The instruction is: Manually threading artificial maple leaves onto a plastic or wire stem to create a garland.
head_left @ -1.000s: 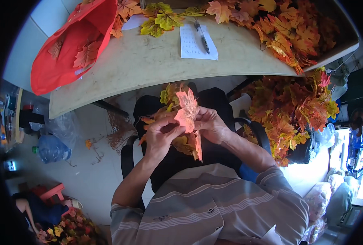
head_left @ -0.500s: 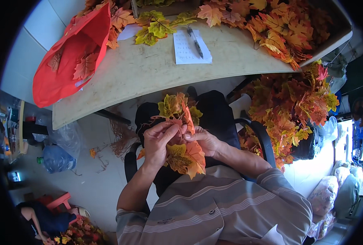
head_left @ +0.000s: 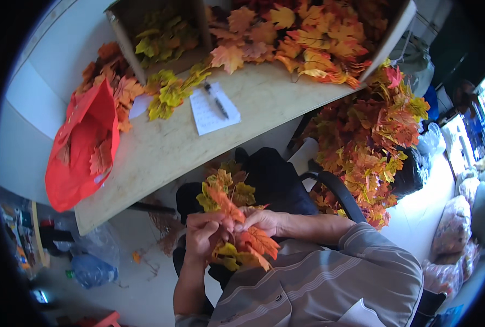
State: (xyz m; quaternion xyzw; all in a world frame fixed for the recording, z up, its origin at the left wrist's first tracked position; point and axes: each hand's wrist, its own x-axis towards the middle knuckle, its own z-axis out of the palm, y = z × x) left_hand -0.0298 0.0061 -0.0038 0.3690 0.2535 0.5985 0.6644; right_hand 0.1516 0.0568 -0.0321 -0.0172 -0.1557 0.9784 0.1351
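Observation:
Above my lap I hold a strand of artificial maple leaves (head_left: 261, 243), with orange leaves between and below my hands and yellow-green leaves (head_left: 220, 188) hanging beyond them. My left hand (head_left: 203, 234) is closed in a pinch at the strand's middle. Close beside it, almost touching, my right hand (head_left: 260, 220) pinches the strand with thumb and fingers, next to an orange leaf. What lies exactly between the fingertips is too small and covered to make out.
Ahead stands a table (head_left: 160, 158) with a red fabric bag (head_left: 70, 174), a paper (head_left: 216, 117) and a pen (head_left: 219, 103). Boxes of leaves (head_left: 324, 41) line its far side. A large leaf heap (head_left: 365, 141) stands right, beyond a chair armrest (head_left: 338, 188). A blue bottle (head_left: 92, 271) lies left.
The view has turned, so the table now slants and more of the boxes shows. Both hands stay together on the strand, whose orange leaves have shifted and tilted.

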